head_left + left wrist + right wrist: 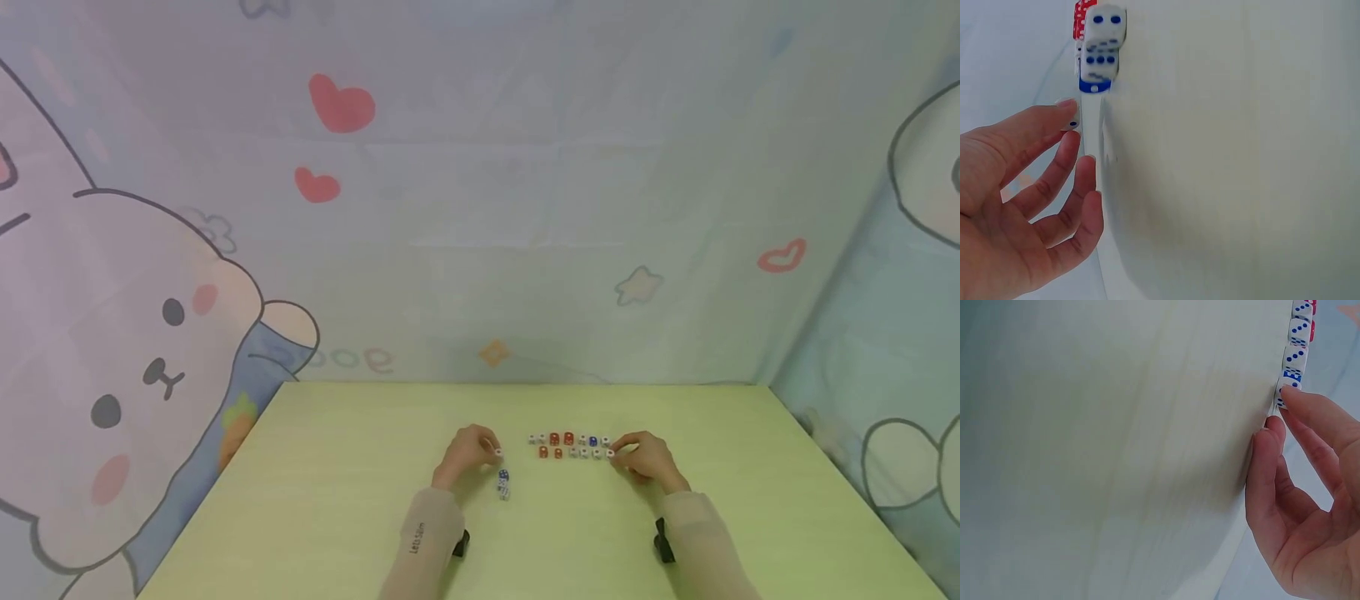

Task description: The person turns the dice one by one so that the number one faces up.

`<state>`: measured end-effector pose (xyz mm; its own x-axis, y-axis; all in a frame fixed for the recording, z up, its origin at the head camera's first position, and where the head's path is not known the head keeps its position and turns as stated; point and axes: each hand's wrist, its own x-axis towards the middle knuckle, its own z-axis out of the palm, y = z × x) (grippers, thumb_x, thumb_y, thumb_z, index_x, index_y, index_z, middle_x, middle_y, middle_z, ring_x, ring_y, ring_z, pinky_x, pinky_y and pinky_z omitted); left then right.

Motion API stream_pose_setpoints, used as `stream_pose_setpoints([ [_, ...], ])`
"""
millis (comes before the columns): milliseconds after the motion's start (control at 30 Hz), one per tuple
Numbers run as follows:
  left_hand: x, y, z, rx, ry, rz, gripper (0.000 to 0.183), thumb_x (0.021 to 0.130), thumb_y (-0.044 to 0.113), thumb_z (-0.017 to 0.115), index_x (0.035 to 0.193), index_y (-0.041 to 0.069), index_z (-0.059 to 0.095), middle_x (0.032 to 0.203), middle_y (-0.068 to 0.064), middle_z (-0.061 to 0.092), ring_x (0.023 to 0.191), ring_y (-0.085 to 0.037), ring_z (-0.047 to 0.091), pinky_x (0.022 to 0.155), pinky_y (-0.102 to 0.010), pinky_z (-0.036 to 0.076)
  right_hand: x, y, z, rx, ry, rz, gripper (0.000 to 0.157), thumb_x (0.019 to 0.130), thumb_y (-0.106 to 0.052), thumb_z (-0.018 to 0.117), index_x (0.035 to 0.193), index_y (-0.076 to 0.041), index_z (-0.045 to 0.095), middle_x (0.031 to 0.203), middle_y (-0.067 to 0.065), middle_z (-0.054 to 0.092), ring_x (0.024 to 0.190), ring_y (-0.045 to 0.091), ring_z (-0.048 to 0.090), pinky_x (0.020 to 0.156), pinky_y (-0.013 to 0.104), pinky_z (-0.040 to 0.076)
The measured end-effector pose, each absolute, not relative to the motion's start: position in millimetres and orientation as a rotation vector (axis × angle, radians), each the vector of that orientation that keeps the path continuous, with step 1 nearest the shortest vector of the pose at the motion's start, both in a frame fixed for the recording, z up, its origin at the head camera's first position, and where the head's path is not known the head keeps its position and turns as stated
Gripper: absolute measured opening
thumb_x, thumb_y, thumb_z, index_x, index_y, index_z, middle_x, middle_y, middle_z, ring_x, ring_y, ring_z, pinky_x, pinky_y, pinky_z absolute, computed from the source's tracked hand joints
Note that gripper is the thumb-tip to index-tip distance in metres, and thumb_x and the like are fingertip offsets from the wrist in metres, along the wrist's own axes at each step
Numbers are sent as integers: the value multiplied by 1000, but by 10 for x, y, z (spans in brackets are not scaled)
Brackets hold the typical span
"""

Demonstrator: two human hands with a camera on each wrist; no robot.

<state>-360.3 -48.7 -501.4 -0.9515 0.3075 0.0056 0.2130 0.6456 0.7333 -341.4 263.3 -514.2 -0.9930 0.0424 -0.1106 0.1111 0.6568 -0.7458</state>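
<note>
My left hand (468, 450) pinches a white die (1072, 120) between thumb and index finger, its other fingers loosely bent. Close in front of it, a short line of dice runs toward me: a blue die (503, 474) and white dice (504, 493). My right hand (647, 457) has its thumb and index finger on a white die (1287, 394) at the right end of the nearer of two rows. That row holds red dice (543, 452) at its left and white dice (584, 453) after them. The farther row mixes white, red dice (568, 438) and a blue die (593, 441).
The dice stand on a pale yellow-green table (337, 500). Behind it hangs a printed cloth (525, 292) with hearts and a cartoon animal. A black strap piece (461, 544) shows at the left wrist and another black piece (663, 542) at the right.
</note>
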Motion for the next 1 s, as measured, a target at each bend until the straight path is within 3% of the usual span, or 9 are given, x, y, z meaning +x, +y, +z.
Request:
stream_pose_setpoints([
  [500,-3633,-56,-5020,450,2857,1049,12,71,6,70,81,4,65,79,-8,64,67,-17,55,55,-28,43,-3396,2564,-5190,173,2781,-1269,18,74,-14,69,91,-8,68,45,-1,48,39,7,36,41,23,41],
  [1000,-3677,126,-5007,384,2892,964,16,67,12,75,79,8,66,78,-5,65,66,-17,55,61,-38,43,-3421,2618,-5147,177,2810,-1245,17,74,-14,68,91,-9,68,42,-3,41,38,7,36,41,23,40],
])
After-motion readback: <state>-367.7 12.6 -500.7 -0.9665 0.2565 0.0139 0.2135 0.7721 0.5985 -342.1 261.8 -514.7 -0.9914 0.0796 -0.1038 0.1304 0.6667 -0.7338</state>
